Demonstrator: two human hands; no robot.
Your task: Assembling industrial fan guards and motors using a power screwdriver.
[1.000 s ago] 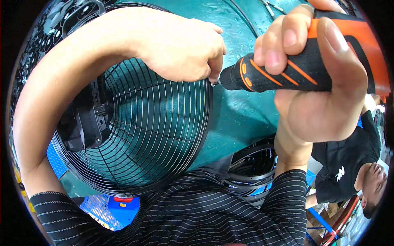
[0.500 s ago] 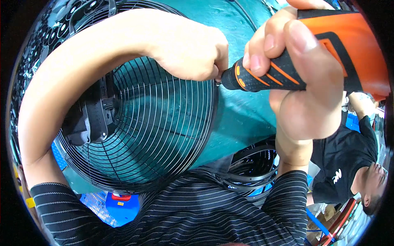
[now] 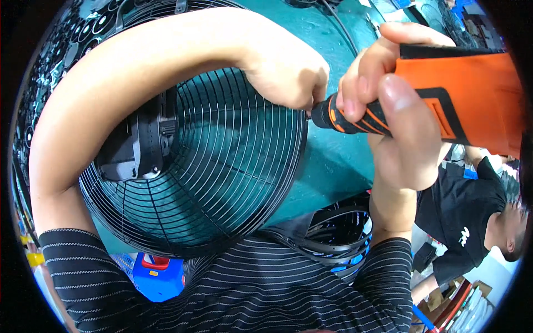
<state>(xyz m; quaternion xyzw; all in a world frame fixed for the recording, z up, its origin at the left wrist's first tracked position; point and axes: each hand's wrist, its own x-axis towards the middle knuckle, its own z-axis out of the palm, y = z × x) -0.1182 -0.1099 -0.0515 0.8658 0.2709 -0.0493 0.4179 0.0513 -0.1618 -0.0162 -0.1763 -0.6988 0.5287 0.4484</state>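
A black wire fan guard (image 3: 222,172) with a black motor block (image 3: 141,139) at its centre lies on the teal work surface (image 3: 333,161). My left hand (image 3: 286,69) is closed on the guard's right rim, fingers pinched at the edge. My right hand (image 3: 397,127) grips an orange and black power screwdriver (image 3: 427,105), whose tip touches the rim right beside my left fingers. What sits under the tip is hidden by my fingers.
More black guard rings (image 3: 338,238) are stacked below the table edge. A blue box with a red part (image 3: 158,272) stands on the floor at the lower left. Another person in a black shirt (image 3: 466,216) bends at the right.
Both hands and the screwdriver have shifted slightly to the right in the picture. The tool tip stays at the guard's rim beside my left fingers.
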